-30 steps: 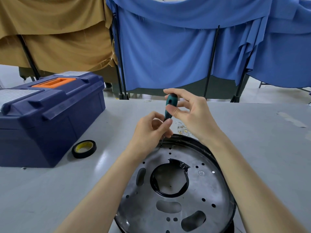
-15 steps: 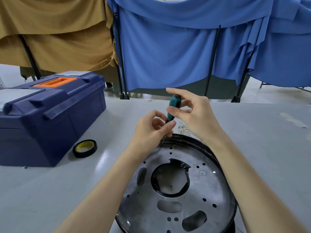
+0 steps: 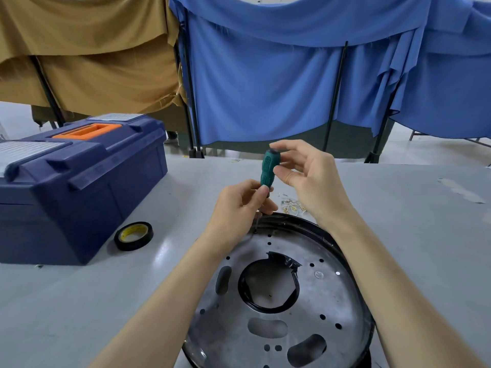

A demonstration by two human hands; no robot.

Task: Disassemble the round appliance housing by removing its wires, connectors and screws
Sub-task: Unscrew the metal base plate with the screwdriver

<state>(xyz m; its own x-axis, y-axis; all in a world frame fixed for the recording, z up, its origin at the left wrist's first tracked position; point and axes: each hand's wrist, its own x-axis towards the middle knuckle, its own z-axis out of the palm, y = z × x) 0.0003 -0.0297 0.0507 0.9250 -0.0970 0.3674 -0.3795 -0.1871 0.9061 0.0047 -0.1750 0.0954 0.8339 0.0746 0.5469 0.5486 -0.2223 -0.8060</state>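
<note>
The round appliance housing [image 3: 305, 309] lies flat on the grey table, a dark metal disc with a black rim, several holes and a central opening ringed in black. A green-handled screwdriver [image 3: 269, 170] stands nearly upright over the disc's far edge, its tip at a hole there. My left hand [image 3: 239, 208] pinches the screwdriver at the base of the handle and along the shaft. My right hand [image 3: 308, 176] holds the top of the handle between thumb and fingertips.
A dark blue toolbox [image 3: 77, 181] with an orange handle stands at the left. A roll of black tape [image 3: 133, 235] lies in front of it. Small loose metal parts [image 3: 291, 205] lie just beyond the housing. Blue and tan cloths hang behind the table.
The right hand's fingers have shifted on the handle top, showing more of the green handle. The left hand stays pinched at the shaft. The housing has not moved.
</note>
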